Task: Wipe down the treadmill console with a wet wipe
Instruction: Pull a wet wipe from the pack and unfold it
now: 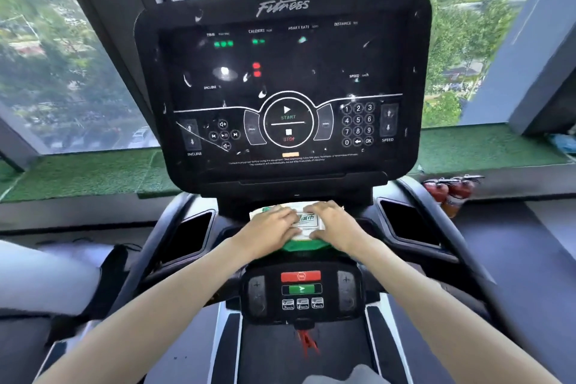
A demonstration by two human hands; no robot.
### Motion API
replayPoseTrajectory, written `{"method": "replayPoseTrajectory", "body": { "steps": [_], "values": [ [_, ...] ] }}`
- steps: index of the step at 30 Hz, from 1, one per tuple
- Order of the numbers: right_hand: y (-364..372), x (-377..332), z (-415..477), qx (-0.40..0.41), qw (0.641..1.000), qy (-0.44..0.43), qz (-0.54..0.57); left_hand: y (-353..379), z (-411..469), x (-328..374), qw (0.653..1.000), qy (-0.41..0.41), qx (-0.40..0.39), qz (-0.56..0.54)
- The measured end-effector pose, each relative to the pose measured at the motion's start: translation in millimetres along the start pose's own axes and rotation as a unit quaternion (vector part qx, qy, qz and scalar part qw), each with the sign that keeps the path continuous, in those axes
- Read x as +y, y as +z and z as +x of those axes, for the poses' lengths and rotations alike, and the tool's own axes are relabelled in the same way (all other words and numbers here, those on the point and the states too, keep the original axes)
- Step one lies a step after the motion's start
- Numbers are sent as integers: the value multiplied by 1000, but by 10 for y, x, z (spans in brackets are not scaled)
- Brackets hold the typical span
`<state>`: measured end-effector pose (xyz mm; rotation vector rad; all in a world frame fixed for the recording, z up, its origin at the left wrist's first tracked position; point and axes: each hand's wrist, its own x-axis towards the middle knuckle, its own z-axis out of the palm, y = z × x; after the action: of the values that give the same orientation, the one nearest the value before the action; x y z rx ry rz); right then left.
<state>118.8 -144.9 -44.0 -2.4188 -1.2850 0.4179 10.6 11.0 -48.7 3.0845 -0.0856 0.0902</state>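
Observation:
The black treadmill console (283, 72) fills the middle of the view, tilted toward me, with white smears and specks across its dark screen and button panel. Below it, on the ledge under the screen, lies a white and green pack of wet wipes (307, 221). My left hand (272, 226) rests on the pack's left side, fingers pointing right onto its label. My right hand (335, 223) lies on its right side, fingers curled at the label. Both hands hide much of the pack. No loose wipe is visible.
A small lower control panel (300, 293) with red and green buttons sits nearer me, a red safety clip (307, 341) hanging under it. Dark cup-holder pockets (190, 234) flank the ledge. Behind are windows, a green turf sill (93, 171) and red fire extinguishers (452, 193).

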Motion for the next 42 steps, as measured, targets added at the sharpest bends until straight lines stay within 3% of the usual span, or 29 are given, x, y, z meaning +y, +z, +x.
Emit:
{"method": "replayPoseTrajectory", "body": {
  "steps": [4, 7, 11, 13, 17, 23, 28, 36, 42],
  "values": [
    [31, -47, -27, 2, 1000, 15, -9, -77, 36, -18, 999, -25, 8, -46],
    [-43, -77, -69, 9, 999, 26, 34, -192, 83, -46, 995, -13, 93, -12],
    [-98, -97, -178, 107, 991, 27, 68, -367, 138, -6, 983, -5, 138, 117],
    [-108, -103, -215, 145, 988, 4, 56, -425, 171, 30, 981, -13, 150, 124],
    [-85, -127, -164, 96, 994, -58, 1, -458, 173, 45, 985, -35, 153, 74],
    [-24, -51, -40, 59, 998, -15, 25, -194, 100, -51, 997, -7, 70, -18],
    [19, -26, -29, 48, 998, -1, 41, -141, 132, -41, 989, -89, 32, -114],
    [32, -35, -24, 54, 998, 7, 41, -285, 203, 213, 994, -35, -88, 50],
    [22, -51, -37, 55, 997, 9, 45, -405, 312, 282, 988, -70, -125, 59]
  ]
}}
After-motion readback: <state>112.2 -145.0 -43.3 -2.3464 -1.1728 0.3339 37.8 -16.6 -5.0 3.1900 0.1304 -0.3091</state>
